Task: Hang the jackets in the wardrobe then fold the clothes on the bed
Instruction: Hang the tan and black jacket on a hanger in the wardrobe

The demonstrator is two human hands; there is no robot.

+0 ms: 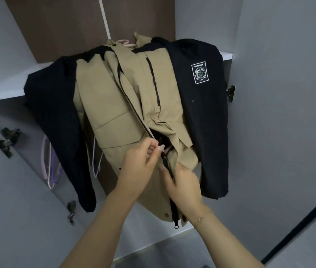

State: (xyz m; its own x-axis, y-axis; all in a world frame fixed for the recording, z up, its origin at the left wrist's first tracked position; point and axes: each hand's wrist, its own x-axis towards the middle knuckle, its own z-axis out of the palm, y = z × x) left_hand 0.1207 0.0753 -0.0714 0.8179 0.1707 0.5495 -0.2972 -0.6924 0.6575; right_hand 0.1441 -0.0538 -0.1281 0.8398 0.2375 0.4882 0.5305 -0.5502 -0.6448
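The tan and black jacket point(126, 105) hangs in the open wardrobe point(281, 74) on a pink hanger point(123, 43), front facing the camera, its black sleeves falling to either side and its hem reaching down toward the person. What matters for the next move is the zipper line point(134, 105), which runs as the jacket's long axis from the collar near the rail point(104, 18) down to the open hem, slanting a little toward the lower right in the head view. The left hand point(141, 167) sits just beside that line at about its lower third, and its fingers point(154, 149) are pinched narrowly on something small at the zipper, apparently the pull, though the contact is too small to tell for sure. The right hand point(185, 184) lies just below and to the right, fingers curled closed on the tan front edge by the black zipper tape, holding the lower part of the jacket taut. Both hands are nearly touching across the opening, with the left one nearer the slider. I judge that the zipper would have to travel upward along the line, away from the hands, while the right hand anchors the bottom. Spare hangers point(50, 167) hang at lower left, well apart.
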